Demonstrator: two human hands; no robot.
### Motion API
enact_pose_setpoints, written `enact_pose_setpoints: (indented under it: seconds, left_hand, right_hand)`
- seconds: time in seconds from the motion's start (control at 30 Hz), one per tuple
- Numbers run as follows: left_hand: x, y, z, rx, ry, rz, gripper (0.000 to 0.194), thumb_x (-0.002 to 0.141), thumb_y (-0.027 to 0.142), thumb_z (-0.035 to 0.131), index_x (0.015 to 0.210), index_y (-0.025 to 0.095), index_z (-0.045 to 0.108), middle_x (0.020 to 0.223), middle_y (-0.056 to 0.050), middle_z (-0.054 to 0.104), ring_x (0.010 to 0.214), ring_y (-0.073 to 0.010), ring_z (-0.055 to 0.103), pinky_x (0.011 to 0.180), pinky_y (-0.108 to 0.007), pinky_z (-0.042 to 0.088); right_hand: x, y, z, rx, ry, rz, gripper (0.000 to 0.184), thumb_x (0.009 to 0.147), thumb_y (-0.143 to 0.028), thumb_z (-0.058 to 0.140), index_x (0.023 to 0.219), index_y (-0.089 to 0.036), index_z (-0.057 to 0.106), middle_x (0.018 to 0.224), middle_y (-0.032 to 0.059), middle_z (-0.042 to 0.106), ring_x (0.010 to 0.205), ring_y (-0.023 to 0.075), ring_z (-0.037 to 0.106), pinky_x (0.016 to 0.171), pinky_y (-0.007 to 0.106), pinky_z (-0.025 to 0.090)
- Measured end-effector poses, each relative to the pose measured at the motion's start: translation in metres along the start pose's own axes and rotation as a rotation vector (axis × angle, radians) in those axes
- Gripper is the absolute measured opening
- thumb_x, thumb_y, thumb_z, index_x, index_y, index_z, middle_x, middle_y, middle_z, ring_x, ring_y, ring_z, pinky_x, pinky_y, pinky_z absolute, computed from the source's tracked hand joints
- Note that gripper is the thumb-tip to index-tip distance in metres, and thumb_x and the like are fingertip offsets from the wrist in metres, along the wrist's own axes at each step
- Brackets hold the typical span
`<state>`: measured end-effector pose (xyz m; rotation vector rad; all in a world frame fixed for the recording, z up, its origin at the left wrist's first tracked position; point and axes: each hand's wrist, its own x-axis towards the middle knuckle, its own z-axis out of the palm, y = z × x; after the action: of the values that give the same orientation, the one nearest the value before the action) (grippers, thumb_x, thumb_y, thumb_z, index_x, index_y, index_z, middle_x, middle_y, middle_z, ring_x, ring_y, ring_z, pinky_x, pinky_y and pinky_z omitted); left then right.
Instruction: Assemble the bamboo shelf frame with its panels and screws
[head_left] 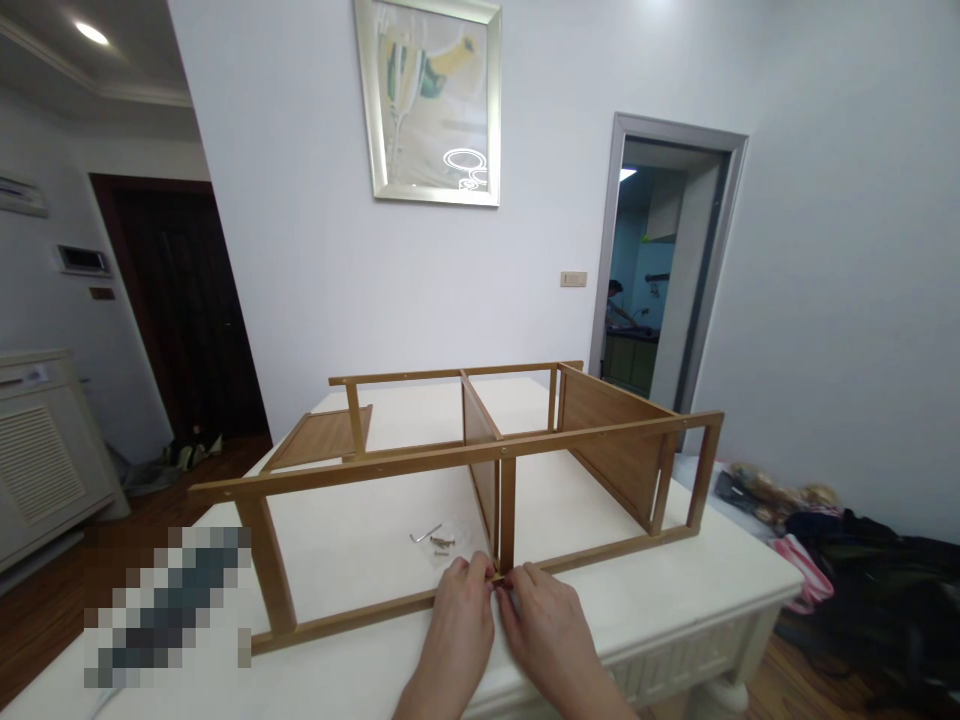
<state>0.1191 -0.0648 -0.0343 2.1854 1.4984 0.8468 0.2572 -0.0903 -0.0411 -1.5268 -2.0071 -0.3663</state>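
A wooden shelf frame (397, 466) lies on its side on the white table (352, 665). At the near lower rail, where the middle upright (508, 515) meets it, my left hand (461, 610) and my right hand (546, 612) come together. Fingers of both hands are closed in a pinch around a small spot at this joint. What they hold there is mostly hidden by the fingertips. The middle shelf panel (480, 425) runs back from the upright. Just beyond my left hand are a bent hex key (426, 535) and small screws (442, 543) on clear plastic.
A loose wooden panel (322, 438) lies at the table's far left. Another shelf panel (611, 440) is fitted toward the frame's right end. A pixelated patch covers something at the front left. Dark bags and clothes (847, 570) are heaped right of the table. A person is visible through the doorway.
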Motion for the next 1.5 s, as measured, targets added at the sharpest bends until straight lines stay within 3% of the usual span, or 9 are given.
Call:
enact_pose_setpoints:
  seconds: [0.4, 0.7, 0.9, 1.07, 1.5]
  left_hand:
    - [-0.0010, -0.0004, 0.0008, 0.010, 0.005, 0.014, 0.029, 0.090, 0.007, 0.032, 0.093, 0.017, 0.059, 0.090, -0.008, 0.061, 0.091, -0.0215, 0.058, 0.084, -0.033, 0.042]
    - [0.0021, -0.0007, 0.0021, 0.068, 0.046, 0.004, 0.015, 0.084, 0.018, 0.051, 0.096, 0.019, 0.059, 0.086, -0.007, 0.062, 0.085, -0.0230, 0.059, 0.081, -0.035, 0.044]
    - [0.0000, 0.0010, 0.0006, 0.046, 0.060, 0.014, 0.015, 0.085, 0.015, 0.048, 0.094, 0.019, 0.060, 0.085, -0.007, 0.063, 0.086, -0.0227, 0.060, 0.080, -0.034, 0.044]
    - [-0.0020, 0.0039, -0.0029, 0.006, 0.041, 0.022, 0.027, 0.089, 0.008, 0.036, 0.088, 0.019, 0.060, 0.085, -0.007, 0.063, 0.087, -0.0213, 0.059, 0.081, -0.033, 0.043]
    - [-0.0013, 0.0050, -0.0044, -0.013, 0.002, 0.012, 0.028, 0.090, 0.007, 0.033, 0.088, 0.018, 0.059, 0.086, -0.007, 0.062, 0.089, -0.0215, 0.058, 0.084, -0.034, 0.043]
  right_hand:
    - [0.0007, -0.0011, 0.0027, -0.040, 0.026, -0.036, 0.016, 0.089, -0.011, 0.050, 0.075, -0.019, 0.055, 0.069, 0.0009, 0.060, 0.061, 0.0144, 0.055, 0.059, 0.029, 0.026]
    - [-0.0006, 0.0010, 0.0036, 0.028, 0.048, -0.034, 0.016, 0.085, -0.007, 0.052, 0.080, -0.021, 0.057, 0.075, 0.0007, 0.060, 0.065, 0.0154, 0.055, 0.060, 0.029, 0.029]
    - [-0.0004, -0.0008, 0.0064, -0.005, 0.057, -0.012, 0.015, 0.084, -0.008, 0.054, 0.076, -0.020, 0.057, 0.070, -0.0001, 0.061, 0.061, 0.0143, 0.055, 0.058, 0.028, 0.028]
    - [-0.0008, -0.0025, 0.0079, -0.046, 0.082, -0.004, 0.015, 0.085, -0.011, 0.056, 0.072, -0.020, 0.056, 0.065, -0.0006, 0.059, 0.059, 0.0133, 0.055, 0.056, 0.028, 0.026]
    - [-0.0006, -0.0032, 0.0004, 0.005, 0.026, 0.000, 0.015, 0.085, -0.007, 0.053, 0.079, -0.021, 0.055, 0.074, 0.0001, 0.060, 0.065, 0.0141, 0.057, 0.058, 0.027, 0.030]
